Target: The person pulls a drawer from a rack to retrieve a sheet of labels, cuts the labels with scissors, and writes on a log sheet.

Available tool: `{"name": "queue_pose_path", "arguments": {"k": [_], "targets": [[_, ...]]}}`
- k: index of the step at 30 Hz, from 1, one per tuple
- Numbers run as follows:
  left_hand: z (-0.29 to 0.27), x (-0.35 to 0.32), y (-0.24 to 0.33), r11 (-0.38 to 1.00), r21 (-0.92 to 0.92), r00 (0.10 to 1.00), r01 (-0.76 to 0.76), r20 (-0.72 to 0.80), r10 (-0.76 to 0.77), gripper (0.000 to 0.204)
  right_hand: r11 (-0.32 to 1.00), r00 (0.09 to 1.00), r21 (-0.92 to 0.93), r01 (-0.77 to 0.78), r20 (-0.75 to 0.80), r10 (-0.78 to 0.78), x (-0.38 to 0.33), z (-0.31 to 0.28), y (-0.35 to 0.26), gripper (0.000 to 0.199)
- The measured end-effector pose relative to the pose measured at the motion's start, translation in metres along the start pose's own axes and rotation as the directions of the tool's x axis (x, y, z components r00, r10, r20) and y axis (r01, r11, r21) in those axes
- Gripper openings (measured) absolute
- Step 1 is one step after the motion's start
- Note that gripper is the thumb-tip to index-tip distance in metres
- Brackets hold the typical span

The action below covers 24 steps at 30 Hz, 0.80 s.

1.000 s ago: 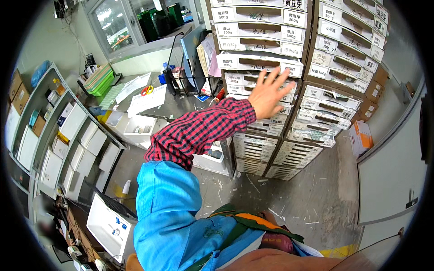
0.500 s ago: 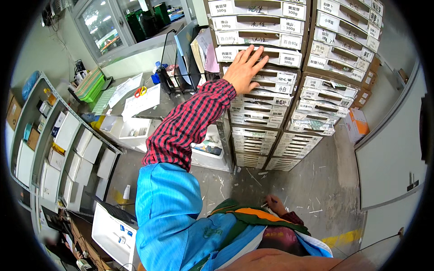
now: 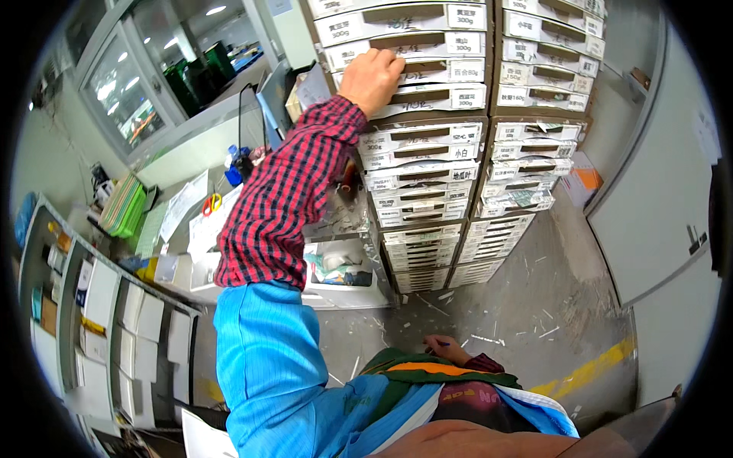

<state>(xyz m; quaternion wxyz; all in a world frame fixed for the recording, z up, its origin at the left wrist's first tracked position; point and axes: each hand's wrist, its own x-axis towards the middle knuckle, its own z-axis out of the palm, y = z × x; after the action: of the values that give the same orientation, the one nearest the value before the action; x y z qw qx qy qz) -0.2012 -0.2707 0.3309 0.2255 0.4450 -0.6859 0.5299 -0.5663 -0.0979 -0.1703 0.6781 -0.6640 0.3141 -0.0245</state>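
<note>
My left hand (image 3: 372, 80) is raised to the tall stack of white-fronted label drawers (image 3: 426, 98). Its fingers are curled against the left part of a drawer front (image 3: 427, 71) in the upper stack, by the dark slot; the fingertips are partly hidden. Each drawer has a dark slot in the middle and paper labels at its ends. Down by my waist, my right hand (image 3: 448, 349) is closed around a small dark, thin thing that I cannot make out.
A second column of drawers (image 3: 544, 99) adjoins on the right. At left, a desk holds papers (image 3: 183, 210), yellow-and-red scissors (image 3: 212, 204) and a green basket (image 3: 126, 210). Below it stands a white bin (image 3: 343, 294). Shelving (image 3: 114, 305) is far left, a grey door (image 3: 649, 198) right.
My left hand has moved up and left along the drawers, its spread fingers now curled. The view has shifted, while my right hand stays low by my waist.
</note>
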Motion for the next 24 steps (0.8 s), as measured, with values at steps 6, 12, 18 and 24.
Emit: {"name": "queue_pose_path", "arguments": {"k": [6,12,18,24], "targets": [[-0.014,0.011,-0.016,0.981,-0.059,0.978,-0.187,0.078,0.192,0.017,0.995,0.992,-0.031,0.097,-0.082,-0.099,-0.002,-0.005,-0.021,0.039],[-0.091,0.008,0.038,0.963,-0.174,0.976,-0.207,-0.100,0.192,0.026,0.995,0.969,0.066,0.075,-0.238,-0.058,0.008,-0.073,-0.008,0.037],[-0.173,0.019,0.071,0.923,-0.324,0.959,-0.208,0.116,0.257,0.025,0.987,0.993,-0.159,-0.036,-0.116,0.018,0.066,-0.140,-0.021,0.033],[-0.182,0.030,0.074,0.832,-0.545,0.953,0.108,0.296,0.070,0.025,0.819,0.969,-0.520,0.243,0.174,-0.176,0.135,-0.158,-0.051,0.033]]}}
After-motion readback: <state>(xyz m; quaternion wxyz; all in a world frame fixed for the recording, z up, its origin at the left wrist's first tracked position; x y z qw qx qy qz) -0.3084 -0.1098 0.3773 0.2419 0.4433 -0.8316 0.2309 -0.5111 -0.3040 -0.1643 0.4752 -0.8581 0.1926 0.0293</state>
